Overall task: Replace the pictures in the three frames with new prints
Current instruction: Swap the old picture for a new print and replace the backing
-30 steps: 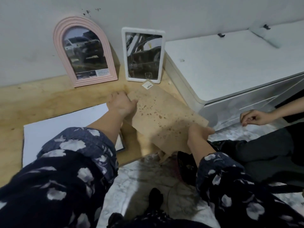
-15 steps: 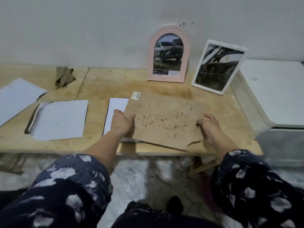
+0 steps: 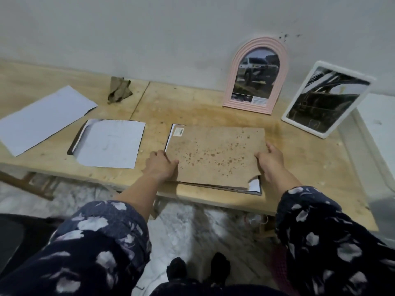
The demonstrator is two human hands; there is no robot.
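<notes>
Cardboard backing (image 3: 213,154), centre of frame, looks stiff but torn at its lower right corner, so my left hand (image 3: 161,166) and right hand (image 3: 268,160) grip its side edges.

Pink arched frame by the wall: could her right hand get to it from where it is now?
Probably yes. The right hand grips the brown backing board, but only bare tabletop lies between it and the pink arched frame. She would have to let go of the board first.
</notes>
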